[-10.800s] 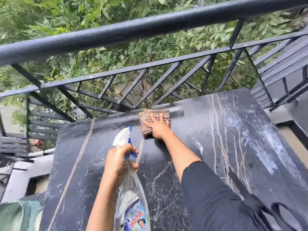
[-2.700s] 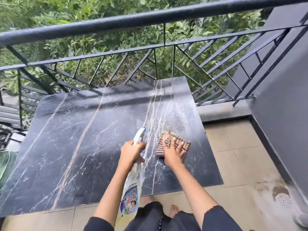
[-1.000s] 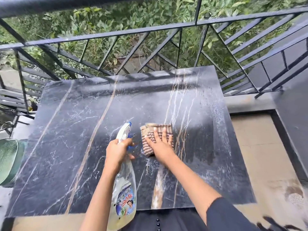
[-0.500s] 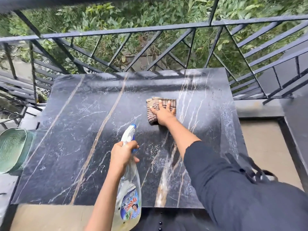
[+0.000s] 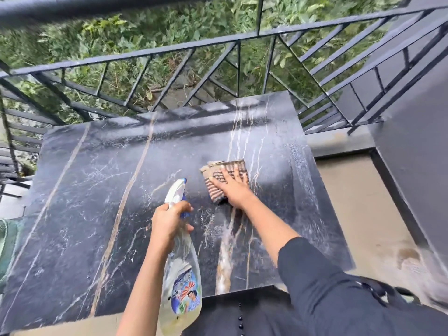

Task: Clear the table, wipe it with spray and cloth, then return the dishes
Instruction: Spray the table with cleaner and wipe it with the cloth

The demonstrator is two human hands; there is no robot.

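Nearest the camera, dark clothing with a row of small black buttons fills the bottom edge, and a black sleeve (image 5: 322, 275) covers the right forearm up to just below the elbow.

The left hand (image 5: 167, 220) is wrapped around the neck of a clear plastic spray bottle with a white and blue trigger head and a colourful printed label (image 5: 180, 270). The fingers close fully round it, one finger curled over the blue trigger, and the nozzle points away from the person, over the tabletop. The bottle hangs tilted, its base toward the camera, with pale liquid pooled in the lower part.

Beyond it, the right hand (image 5: 234, 187) lies flat, fingers spread, pressing down on a folded brown and beige striped cloth (image 5: 218, 180); the palm pins the cloth rather than gripping it. The cloth rests on the right of centre of a black marble tabletop with white and tan veins (image 5: 97, 190). Wet streaks and a whitish film show on the surface around the cloth and along the right side.

At the far left edge a green mesh object (image 5: 6, 238) is partly in view. To the right lies a beige tiled floor (image 5: 358, 202) beside a grey wall (image 5: 412, 129).

Behind the table stands a black metal railing with diagonal bars (image 5: 218, 42), and past it dense green foliage (image 5: 145, 27).
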